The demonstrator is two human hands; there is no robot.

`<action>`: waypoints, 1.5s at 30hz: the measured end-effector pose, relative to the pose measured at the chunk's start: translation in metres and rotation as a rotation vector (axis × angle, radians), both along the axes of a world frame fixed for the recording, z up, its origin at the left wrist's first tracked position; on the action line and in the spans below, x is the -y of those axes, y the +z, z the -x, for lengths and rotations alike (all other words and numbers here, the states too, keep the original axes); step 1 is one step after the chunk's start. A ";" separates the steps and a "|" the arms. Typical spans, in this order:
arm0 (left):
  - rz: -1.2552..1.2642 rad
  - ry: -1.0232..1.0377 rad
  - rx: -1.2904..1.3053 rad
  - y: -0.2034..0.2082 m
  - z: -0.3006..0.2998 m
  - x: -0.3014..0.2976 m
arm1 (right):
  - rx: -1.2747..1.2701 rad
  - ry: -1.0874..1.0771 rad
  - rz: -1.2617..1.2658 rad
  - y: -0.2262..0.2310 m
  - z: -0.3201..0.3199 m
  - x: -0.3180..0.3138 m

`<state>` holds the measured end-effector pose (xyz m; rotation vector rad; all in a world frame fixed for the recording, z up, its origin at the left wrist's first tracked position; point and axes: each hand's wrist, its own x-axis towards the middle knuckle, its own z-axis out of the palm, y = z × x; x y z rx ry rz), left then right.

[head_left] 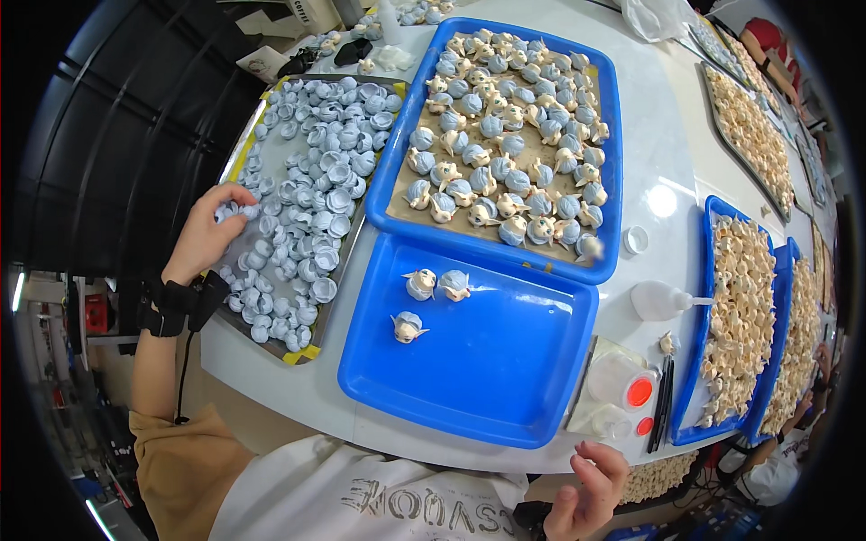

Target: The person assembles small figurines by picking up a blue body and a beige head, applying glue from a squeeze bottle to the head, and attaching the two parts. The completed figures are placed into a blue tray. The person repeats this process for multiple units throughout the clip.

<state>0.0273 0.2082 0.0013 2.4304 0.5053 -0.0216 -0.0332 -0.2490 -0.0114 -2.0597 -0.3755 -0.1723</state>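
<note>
Bright, pale light fills the middle. Round glare whitens the surface [658, 149] between two and three o'clock; small glints mark the lower blue tray [451, 383] at six. The blue shells [338, 173] toward ten carry soft shading. A strip light [18, 293] glows at nine amid dimness. Straight edges bend toward a black rim.

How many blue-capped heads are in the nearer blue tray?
3: one head near the far-left corner, a second head just right of it, and a third head closer to the person. None seem hidden.
</note>
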 end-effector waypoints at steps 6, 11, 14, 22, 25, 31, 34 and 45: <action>0.319 0.211 0.039 0.011 -0.003 0.002 | -0.026 0.041 -0.018 -0.001 0.001 -0.004; 0.799 0.002 0.187 0.056 0.011 0.086 | -0.008 0.037 -0.149 0.002 0.005 -0.005; 1.399 -0.598 -0.013 0.024 0.029 0.149 | 0.107 0.126 -0.253 0.016 -0.005 -0.035; 2.012 0.070 -0.570 -0.006 0.032 0.237 | 0.073 0.158 0.125 0.008 -0.004 -0.053; 1.911 0.062 -0.554 -0.007 0.024 0.248 | 0.109 0.117 0.204 0.007 -0.005 -0.057; 1.810 -0.187 -0.603 -0.008 0.022 0.241 | 0.066 0.151 0.012 0.001 -0.014 -0.041; 1.789 -0.352 -0.625 -0.014 0.024 0.239 | 0.047 0.022 0.063 0.007 -0.021 -0.040; 1.545 -0.573 -0.515 -0.017 0.020 0.234 | -0.051 0.139 0.080 0.010 -0.038 -0.048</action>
